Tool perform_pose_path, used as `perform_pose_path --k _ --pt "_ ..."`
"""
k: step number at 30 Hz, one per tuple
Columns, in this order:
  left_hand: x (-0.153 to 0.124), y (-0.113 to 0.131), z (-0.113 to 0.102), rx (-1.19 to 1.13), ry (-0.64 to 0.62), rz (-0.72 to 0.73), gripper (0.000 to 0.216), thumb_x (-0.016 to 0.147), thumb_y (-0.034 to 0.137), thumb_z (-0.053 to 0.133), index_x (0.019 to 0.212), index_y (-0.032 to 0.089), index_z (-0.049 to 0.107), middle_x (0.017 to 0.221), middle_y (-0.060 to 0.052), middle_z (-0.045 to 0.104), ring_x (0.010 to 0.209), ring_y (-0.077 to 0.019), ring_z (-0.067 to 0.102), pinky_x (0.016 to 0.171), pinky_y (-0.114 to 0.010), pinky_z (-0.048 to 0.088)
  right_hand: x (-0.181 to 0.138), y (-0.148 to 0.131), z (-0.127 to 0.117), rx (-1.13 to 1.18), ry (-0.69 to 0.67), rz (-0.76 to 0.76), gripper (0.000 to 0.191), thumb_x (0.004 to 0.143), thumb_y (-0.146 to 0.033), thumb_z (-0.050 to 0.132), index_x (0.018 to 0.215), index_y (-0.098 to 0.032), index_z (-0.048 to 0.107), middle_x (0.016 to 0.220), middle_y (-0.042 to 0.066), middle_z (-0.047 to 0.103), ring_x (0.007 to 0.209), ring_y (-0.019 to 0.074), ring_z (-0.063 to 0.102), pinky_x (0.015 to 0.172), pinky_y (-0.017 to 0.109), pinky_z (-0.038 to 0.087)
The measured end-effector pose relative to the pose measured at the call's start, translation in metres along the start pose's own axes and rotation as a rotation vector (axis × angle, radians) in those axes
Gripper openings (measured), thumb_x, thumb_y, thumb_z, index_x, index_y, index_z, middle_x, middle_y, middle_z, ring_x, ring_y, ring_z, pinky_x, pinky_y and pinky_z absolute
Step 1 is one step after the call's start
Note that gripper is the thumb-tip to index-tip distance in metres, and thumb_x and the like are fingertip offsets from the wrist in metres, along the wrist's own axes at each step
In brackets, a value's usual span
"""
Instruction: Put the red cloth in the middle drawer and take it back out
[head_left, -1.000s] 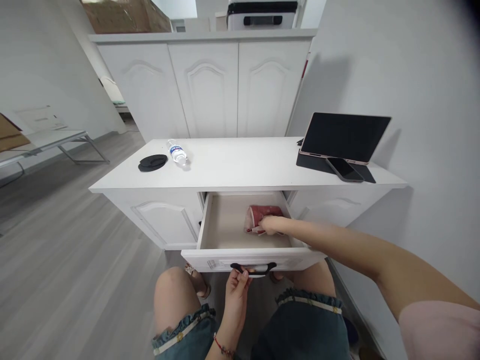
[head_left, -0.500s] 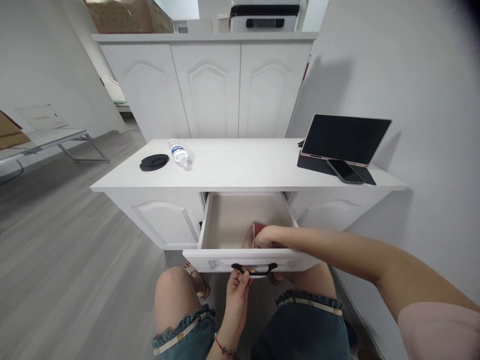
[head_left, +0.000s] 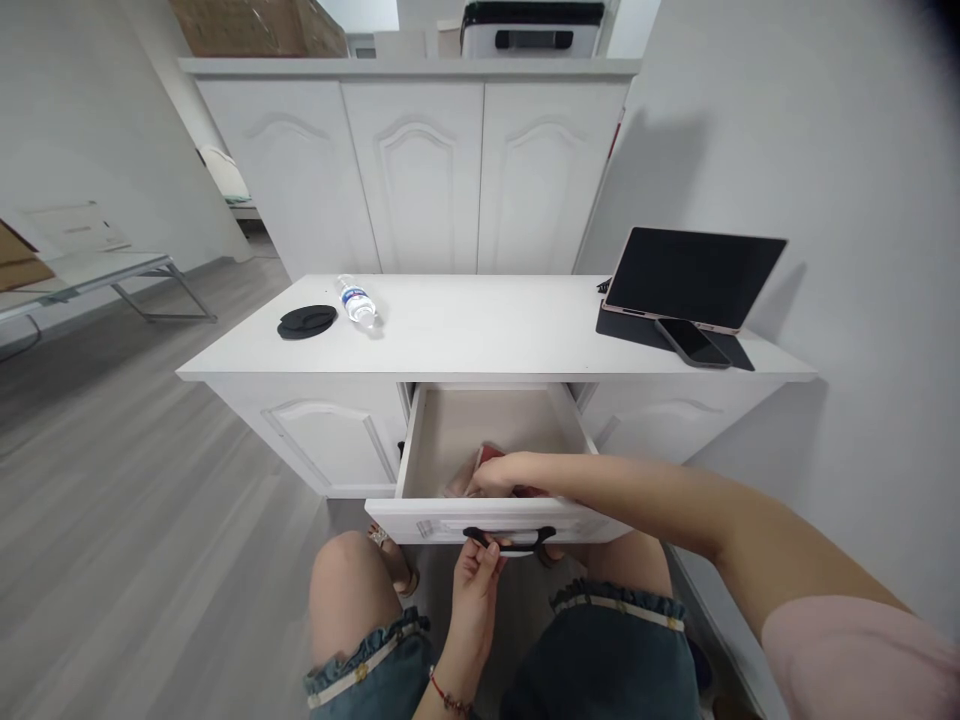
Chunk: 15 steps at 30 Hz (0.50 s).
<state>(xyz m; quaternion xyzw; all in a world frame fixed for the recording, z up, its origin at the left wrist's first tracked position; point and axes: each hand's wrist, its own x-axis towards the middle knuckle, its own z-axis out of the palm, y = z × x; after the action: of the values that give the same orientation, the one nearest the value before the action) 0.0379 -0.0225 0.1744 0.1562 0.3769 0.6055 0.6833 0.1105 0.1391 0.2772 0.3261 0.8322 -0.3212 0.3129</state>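
A white drawer (head_left: 495, 418) is pulled out from under the desk top. My left hand (head_left: 474, 578) is closed round the black drawer handle (head_left: 517, 543) on its front. Inside, my right hand (head_left: 496, 476) reaches down near the front panel, fingers closed on a red packet (head_left: 489, 453) with a see-through part beside it. The drawer front and my own hand hide the packet's lower side, so its exact kind does not show. More red shows just right of my wrist.
On the white desk top (head_left: 480, 325) lie a plastic water bottle (head_left: 358, 303) and a flat black disc-shaped item (head_left: 307, 321). A tablet (head_left: 690, 275) stands at the right, a phone (head_left: 691, 343) before it. My knees flank the drawer from below.
My right hand has shifted left inside the drawer, and the red packet has moved left with it. My left hand keeps its hold on the handle.
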Motion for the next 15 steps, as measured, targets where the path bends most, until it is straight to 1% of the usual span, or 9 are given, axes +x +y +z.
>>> perform_pose_path --k 2,4,6,8,10,12,15 --pt "0.001 -0.001 -0.001 0.001 -0.004 0.008 0.021 0.069 0.032 0.076 0.078 0.019 0.064 0.083 -0.002 0.063 0.084 -0.0136 0.058 0.08 -0.026 0.044 0.004 -0.004 0.0 -0.05 0.075 -0.017 0.046 0.074 -0.023 0.061 0.12 -0.026 0.062 0.112 0.006 0.068 0.096 0.0268 0.064 0.079 0.033 0.048" --pt "0.001 -0.002 -0.002 0.007 -0.007 0.012 0.022 0.068 0.034 0.077 0.077 0.018 0.064 0.082 -0.002 0.064 0.083 -0.0138 0.058 0.079 -0.026 0.044 0.009 -0.006 0.0 -0.098 0.15 -0.043 0.05 0.076 -0.02 0.057 0.125 -0.028 0.058 0.117 0.006 0.065 0.102 0.0274 0.062 0.082 0.033 0.046" --pt "0.002 -0.002 -0.002 0.017 -0.011 0.01 0.023 0.067 0.035 0.077 0.077 0.018 0.063 0.082 -0.003 0.064 0.083 -0.0144 0.058 0.08 -0.027 0.044 0.016 -0.002 0.001 -0.174 0.244 -0.073 0.046 0.078 -0.02 0.055 0.123 -0.03 0.059 0.115 0.007 0.066 0.101 0.0271 0.063 0.08 0.033 0.046" --pt "0.002 -0.002 -0.001 0.019 -0.004 0.008 0.025 0.066 0.036 0.078 0.076 0.019 0.063 0.082 -0.002 0.064 0.083 -0.0145 0.059 0.08 -0.027 0.044 0.022 0.007 0.002 -0.28 0.351 -0.092 0.037 0.082 -0.021 0.051 0.115 -0.028 0.064 0.112 0.009 0.065 0.098 0.0273 0.063 0.076 0.033 0.046" --pt "0.002 -0.002 -0.001 0.01 0.008 0.009 0.026 0.065 0.036 0.079 0.076 0.019 0.063 0.08 -0.001 0.063 0.082 -0.014 0.059 0.08 -0.027 0.044 0.025 0.019 0.0 -0.359 0.433 -0.092 0.032 0.086 -0.021 0.046 0.109 -0.026 0.067 0.113 0.011 0.063 0.095 0.0269 0.064 0.076 0.033 0.046" --pt "0.002 -0.001 -0.001 0.003 0.01 0.004 0.025 0.065 0.035 0.079 0.075 0.019 0.063 0.079 -0.001 0.064 0.081 -0.0135 0.059 0.079 -0.026 0.044 0.026 0.033 -0.002 -0.365 0.468 -0.071 0.033 0.088 -0.019 0.043 0.112 -0.025 0.065 0.12 0.012 0.06 0.097 0.0257 0.063 0.079 0.034 0.046" --pt "0.001 -0.001 0.0 -0.001 0.004 0.003 0.024 0.065 0.034 0.079 0.075 0.019 0.063 0.079 -0.001 0.064 0.081 -0.0133 0.059 0.079 -0.026 0.044 0.024 0.052 -0.005 -0.24 0.482 0.021 0.039 0.086 -0.014 0.046 0.122 -0.026 0.058 0.133 0.01 0.053 0.108 0.0236 0.058 0.09 0.033 0.042"
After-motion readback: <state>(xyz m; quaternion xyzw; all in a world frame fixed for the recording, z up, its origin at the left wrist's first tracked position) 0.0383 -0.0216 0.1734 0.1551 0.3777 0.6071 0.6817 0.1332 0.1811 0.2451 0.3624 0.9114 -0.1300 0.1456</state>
